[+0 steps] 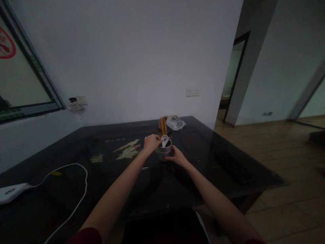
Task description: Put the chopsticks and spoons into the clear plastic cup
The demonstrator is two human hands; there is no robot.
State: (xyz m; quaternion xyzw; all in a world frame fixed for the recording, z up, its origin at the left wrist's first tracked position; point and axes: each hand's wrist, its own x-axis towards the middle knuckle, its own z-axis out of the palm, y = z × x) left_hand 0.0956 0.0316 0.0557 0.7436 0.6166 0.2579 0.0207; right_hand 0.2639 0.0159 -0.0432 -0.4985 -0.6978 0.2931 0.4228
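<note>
A metal utensil holder (164, 155) stands upright on the dark glossy table, with several wooden chopsticks (163, 125) and dark spoons (169, 135) rising from it. My left hand (151, 143) is closed at the holder's upper left, its fingertips pinching the edge of a white soup spoon (165, 139) with a blue mark. The spoon's bowl points up and its handle end dips into the holder. Against the holder's right side, my right hand (177, 157) has its thumb across the front and its fingers around the back, gripping it.
Behind the holder lies a crumpled clear plastic bag (175, 122) near the wall. At the left, a white device (12, 193) trails a white cable (85, 183) over the table (142, 183). A long dark object (235, 167) lies at the right. Wall sockets (192, 92) sit above the table.
</note>
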